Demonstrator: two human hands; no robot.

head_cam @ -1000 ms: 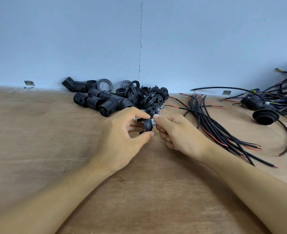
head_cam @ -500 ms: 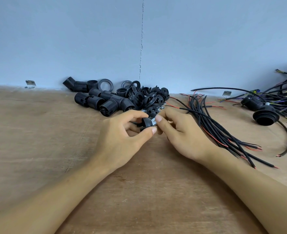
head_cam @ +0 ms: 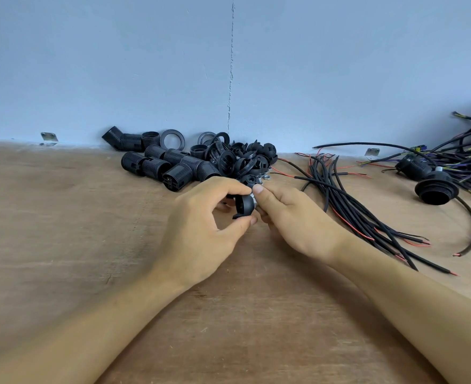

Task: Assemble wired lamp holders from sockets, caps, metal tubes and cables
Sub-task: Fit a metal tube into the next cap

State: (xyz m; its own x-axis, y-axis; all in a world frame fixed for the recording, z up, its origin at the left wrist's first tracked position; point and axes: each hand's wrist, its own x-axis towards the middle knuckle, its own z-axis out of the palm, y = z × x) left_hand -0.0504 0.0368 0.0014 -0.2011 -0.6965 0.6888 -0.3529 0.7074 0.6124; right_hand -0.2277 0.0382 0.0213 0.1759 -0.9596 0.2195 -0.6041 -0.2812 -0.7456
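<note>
My left hand (head_cam: pixel 201 231) pinches a black plastic cap (head_cam: pixel 243 206) between thumb and fingers, just above the wooden table (head_cam: pixel 62 231). My right hand (head_cam: pixel 292 217) meets it from the right and pinches a small metal tube (head_cam: pixel 254 201) at the cap's end; most of that metal piece is hidden by my fingers. Behind the hands lies a pile of black ribbed sockets (head_cam: pixel 168 167) and loose caps and rings (head_cam: pixel 240 159). A bundle of black cables (head_cam: pixel 348 206) with red wire ends fans out to the right.
At the far right lie assembled lamp holders (head_cam: pixel 436 189) with cables attached and a tangle of more wires (head_cam: pixel 467 156). A few metal nuts (head_cam: pixel 265 177) sit by the cap pile. A blue wall (head_cam: pixel 228 65) closes the table's back edge.
Both hands stayed together at the same spot. The cap has turned between my left fingers and shows more of its rim; my right fingers shifted slightly on the metal piece.
</note>
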